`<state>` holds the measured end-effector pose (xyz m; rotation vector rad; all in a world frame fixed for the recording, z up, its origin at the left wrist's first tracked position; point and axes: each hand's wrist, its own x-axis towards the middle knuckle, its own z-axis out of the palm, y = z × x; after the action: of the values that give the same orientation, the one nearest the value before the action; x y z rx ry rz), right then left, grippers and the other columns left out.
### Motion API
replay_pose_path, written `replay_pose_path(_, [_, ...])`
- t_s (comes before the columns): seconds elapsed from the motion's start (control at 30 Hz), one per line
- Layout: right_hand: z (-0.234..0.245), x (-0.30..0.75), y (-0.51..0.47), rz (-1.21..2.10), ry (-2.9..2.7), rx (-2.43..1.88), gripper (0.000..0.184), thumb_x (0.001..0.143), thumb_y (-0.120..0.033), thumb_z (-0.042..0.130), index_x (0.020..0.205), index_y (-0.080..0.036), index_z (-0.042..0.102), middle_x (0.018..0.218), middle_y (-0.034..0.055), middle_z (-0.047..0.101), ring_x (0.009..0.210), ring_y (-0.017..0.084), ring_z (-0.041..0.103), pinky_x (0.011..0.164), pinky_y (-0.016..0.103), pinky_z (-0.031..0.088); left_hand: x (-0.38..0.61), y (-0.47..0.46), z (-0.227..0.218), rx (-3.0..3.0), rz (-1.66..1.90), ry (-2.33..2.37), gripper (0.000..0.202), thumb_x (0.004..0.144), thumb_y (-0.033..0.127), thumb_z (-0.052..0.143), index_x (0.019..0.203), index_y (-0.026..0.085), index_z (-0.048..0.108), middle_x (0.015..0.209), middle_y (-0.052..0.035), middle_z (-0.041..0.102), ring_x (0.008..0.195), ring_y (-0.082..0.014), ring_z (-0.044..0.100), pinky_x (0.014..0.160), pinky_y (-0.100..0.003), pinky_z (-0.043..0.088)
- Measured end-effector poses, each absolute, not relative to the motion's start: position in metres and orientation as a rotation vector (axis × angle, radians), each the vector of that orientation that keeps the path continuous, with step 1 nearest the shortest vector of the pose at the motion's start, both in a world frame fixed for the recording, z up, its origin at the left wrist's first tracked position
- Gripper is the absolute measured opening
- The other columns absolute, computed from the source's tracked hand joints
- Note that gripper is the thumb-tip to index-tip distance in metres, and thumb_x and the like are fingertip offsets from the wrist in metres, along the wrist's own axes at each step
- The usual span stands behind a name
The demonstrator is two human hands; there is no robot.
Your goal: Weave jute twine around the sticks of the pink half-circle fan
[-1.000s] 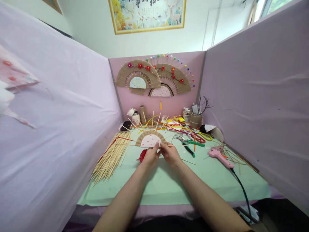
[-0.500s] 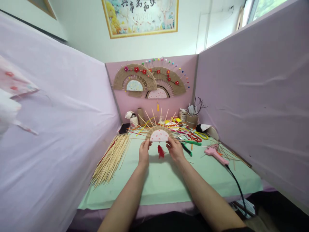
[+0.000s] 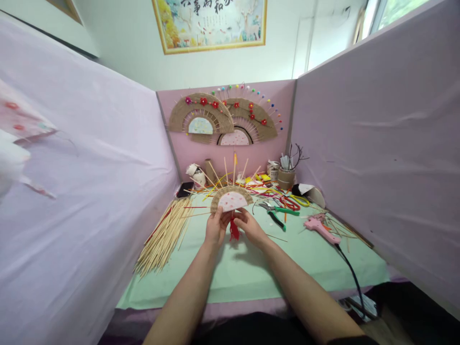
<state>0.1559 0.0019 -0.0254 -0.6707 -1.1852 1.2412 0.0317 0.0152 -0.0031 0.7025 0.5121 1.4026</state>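
A small half-round fan (image 3: 233, 201) with a pink-dotted white centre, a woven tan band and thin sticks spreading upward is held above the table. My left hand (image 3: 214, 229) grips its lower left edge, thumb in front. Below the straight edge hangs a red tassel (image 3: 234, 231). My right hand (image 3: 251, 230) is closed at the tassel's top, just under the fan; its fingertips are partly hidden there.
Thin sticks (image 3: 163, 239) lie in a pile at left. Green-handled pliers (image 3: 276, 213) and a pink glue gun (image 3: 321, 229) with a black cord lie at right. Coloured pipe cleaners (image 3: 289, 203), jars and a phone (image 3: 185, 189) line the back. Larger fans (image 3: 201, 112) hang behind.
My right hand has left the fan's lower right corner and moved inward to the top of the tassel. The fan has shifted slightly left and tilted, its right side higher.
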Motion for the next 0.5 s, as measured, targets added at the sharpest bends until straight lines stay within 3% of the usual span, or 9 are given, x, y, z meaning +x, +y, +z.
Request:
replay_pose_path(0.07, [-0.029,0.151,-0.001,1.292,-1.27,-0.773,0.06,0.064,-0.04,0.076,0.116,-0.021,0.052,0.095,0.0056,0.068,0.088,0.019,0.063,0.081,0.035,0.047,0.032,0.015,-0.002,0.685,1.441,0.504,0.027,0.077,0.027,0.069,0.099,0.012,0.064,0.09,-0.0096,0.074,0.085,-0.0177,0.07,0.086,-0.029,0.051])
replay_pose_path(0.2, [-0.029,0.152,-0.008,1.414,-1.498,-0.903,0.048,0.064,-0.04,0.076,0.102,-0.017,0.059,0.085,0.0045,0.068,0.072,0.016,0.062,0.073,0.034,0.049,0.028,0.014,0.003,0.652,1.475,0.534,0.025,0.079,0.026,0.065,0.101,0.014,0.063,0.092,-0.0092,0.073,0.086,-0.0189,0.07,0.079,-0.029,0.053])
replay_pose_path(0.33, [-0.018,0.164,-0.017,1.689,-1.757,-0.799,0.046,0.066,-0.047,0.074,0.094,-0.012,0.064,0.086,0.0072,0.069,0.075,0.016,0.064,0.074,0.031,0.05,0.024,0.014,0.006,0.638,1.496,0.648,0.022,0.083,0.026,0.06,0.098,0.011,0.064,0.083,-0.0102,0.073,0.077,-0.0176,0.071,0.068,-0.024,0.053])
replay_pose_path(0.5, [-0.012,0.174,-0.023,1.885,-1.977,-0.705,0.051,0.067,-0.052,0.072,0.097,-0.012,0.063,0.09,0.0083,0.07,0.074,0.013,0.065,0.067,0.023,0.05,0.027,0.016,0.006,0.652,1.424,0.876,0.016,0.082,0.021,0.059,0.09,0.008,0.063,0.072,-0.0104,0.071,0.063,-0.0163,0.069,0.057,-0.021,0.052])
